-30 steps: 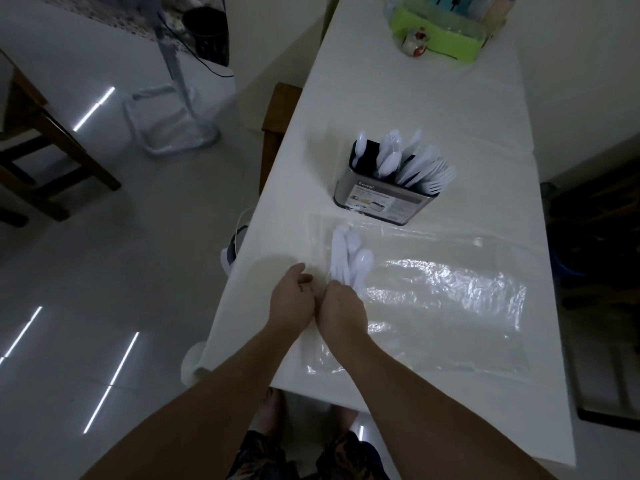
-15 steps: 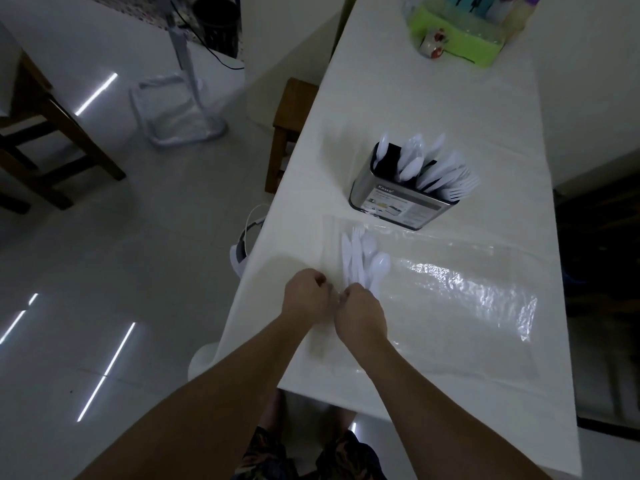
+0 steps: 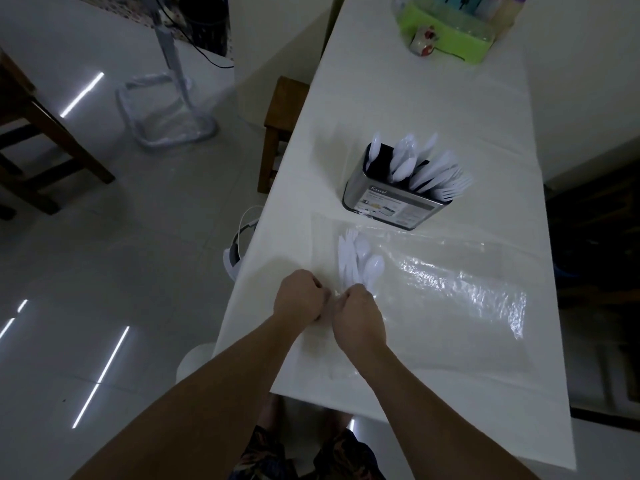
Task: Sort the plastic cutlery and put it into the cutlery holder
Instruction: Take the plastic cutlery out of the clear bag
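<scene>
A small bundle of white plastic cutlery (image 3: 358, 261), spoons among them, lies on a clear plastic bag (image 3: 450, 292) near the table's front left. The bundle's handles point towards me and their ends are hidden under my hands. My right hand (image 3: 358, 315) is curled round those near ends. My left hand (image 3: 299, 296) is curled tight beside it, thumb against the same ends. Beyond them stands the steel cutlery holder (image 3: 391, 202), with white spoons (image 3: 405, 161) in its left part and forks (image 3: 450, 185) leaning out to the right.
The long white table (image 3: 415, 105) runs away from me. A green tray (image 3: 446, 32) with bottles and a small figurine sits at its far end. A wooden stool (image 3: 282, 109) stands by the left edge, and a fan base rests on the floor.
My left hand's fingers have curled in beside the right hand at the handle ends. The cutlery bundle has hardly shifted; the view has moved slightly.
</scene>
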A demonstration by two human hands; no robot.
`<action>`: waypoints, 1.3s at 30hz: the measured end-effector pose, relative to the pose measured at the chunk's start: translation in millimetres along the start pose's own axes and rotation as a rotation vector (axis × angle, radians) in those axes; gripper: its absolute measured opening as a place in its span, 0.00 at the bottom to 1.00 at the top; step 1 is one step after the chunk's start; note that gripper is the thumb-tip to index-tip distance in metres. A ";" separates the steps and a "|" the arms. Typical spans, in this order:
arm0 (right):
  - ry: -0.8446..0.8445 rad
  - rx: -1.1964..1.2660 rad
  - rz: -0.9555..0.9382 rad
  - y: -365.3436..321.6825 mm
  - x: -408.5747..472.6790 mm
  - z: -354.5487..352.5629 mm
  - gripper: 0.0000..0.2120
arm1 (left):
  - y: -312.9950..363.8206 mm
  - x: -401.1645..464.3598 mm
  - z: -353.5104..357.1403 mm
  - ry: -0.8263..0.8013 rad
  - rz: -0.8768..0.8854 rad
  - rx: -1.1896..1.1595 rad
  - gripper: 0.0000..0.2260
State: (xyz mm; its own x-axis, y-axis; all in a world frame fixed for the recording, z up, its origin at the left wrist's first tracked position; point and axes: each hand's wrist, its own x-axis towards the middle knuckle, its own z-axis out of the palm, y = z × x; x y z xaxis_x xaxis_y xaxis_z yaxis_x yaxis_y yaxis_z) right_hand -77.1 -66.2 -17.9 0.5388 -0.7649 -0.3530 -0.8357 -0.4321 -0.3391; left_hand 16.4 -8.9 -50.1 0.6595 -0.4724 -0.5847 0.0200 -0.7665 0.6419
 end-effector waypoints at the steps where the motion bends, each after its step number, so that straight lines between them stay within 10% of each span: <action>1: 0.012 0.048 0.011 0.0 -1.1 -2.3 0.10 | 1.8 0.0 0.8 0.006 -0.011 0.003 0.11; 11: 0.092 0.182 -0.017 8.5 -9.9 -19.1 0.06 | 0.1 -5.8 10.0 0.128 0.016 0.057 0.07; 22: 0.101 0.227 -0.013 26.7 -11.5 -38.0 0.08 | -57.5 -4.9 6.9 0.235 0.860 0.631 0.12; 39: 0.137 0.270 0.046 39.1 -20.9 -60.8 0.07 | -36.3 -2.2 9.5 0.232 0.924 0.772 0.02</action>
State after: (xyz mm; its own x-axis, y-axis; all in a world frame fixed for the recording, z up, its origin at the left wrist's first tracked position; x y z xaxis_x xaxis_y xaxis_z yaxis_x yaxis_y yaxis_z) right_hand -127.5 -96.1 29.2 0.4661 -0.8461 -0.2588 -0.7903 -0.2666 -0.5516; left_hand 7.1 15.8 -76.9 0.3098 -0.9468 0.0875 -0.9246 -0.2785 0.2600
